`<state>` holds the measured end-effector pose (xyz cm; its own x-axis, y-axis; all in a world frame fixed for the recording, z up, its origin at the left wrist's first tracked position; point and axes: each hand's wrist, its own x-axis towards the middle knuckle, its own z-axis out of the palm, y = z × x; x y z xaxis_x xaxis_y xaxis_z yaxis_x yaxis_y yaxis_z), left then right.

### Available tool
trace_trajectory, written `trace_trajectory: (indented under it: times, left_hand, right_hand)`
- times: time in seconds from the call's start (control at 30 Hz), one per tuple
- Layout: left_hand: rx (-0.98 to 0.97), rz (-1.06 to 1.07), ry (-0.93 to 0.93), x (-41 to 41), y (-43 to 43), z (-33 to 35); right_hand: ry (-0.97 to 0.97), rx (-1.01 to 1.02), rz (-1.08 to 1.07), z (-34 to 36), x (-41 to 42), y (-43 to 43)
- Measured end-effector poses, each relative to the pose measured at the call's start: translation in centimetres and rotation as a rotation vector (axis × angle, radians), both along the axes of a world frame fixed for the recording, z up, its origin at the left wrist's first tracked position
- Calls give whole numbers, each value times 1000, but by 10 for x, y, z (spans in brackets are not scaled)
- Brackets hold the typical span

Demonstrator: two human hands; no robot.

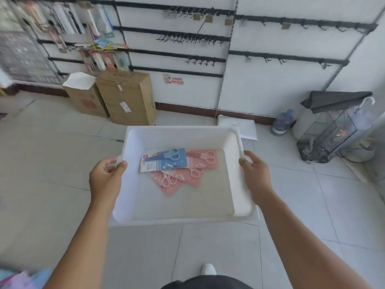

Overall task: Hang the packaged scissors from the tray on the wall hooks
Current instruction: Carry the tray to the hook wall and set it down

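I hold a white plastic tray point(183, 133) in front of me, above the tiled floor. My left hand point(106, 178) grips its left rim and my right hand point(255, 176) grips its right rim. Inside lie a blue packaged scissors point(164, 159) on top and several pink packaged scissors point(187, 174) partly under it. Black wall hooks point(193, 39) stick out from rails on the white wall ahead, and most of them are bare.
Cardboard boxes point(127, 97) stand against the wall at the left. Hanging goods point(62, 21) fill the upper left rails. A water jug point(282, 123) and a glass cabinet point(333, 130) sit at the right. A white pad point(239, 126) lies on the floor behind the tray.
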<state>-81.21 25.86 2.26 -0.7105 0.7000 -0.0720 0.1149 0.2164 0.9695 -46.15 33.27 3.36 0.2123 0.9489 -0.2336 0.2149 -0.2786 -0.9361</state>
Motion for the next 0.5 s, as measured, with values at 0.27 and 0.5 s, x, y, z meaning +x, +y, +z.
trace_trajectory:
  times: [0.27, 0.5]
  left_hand:
    - [6, 188, -12, -77, 41, -3]
    - [13, 249, -6, -185, 112, -4]
  right_hand:
    - [13, -17, 182, -6, -95, 105]
    - [17, -12, 220, -8, -213, 191]
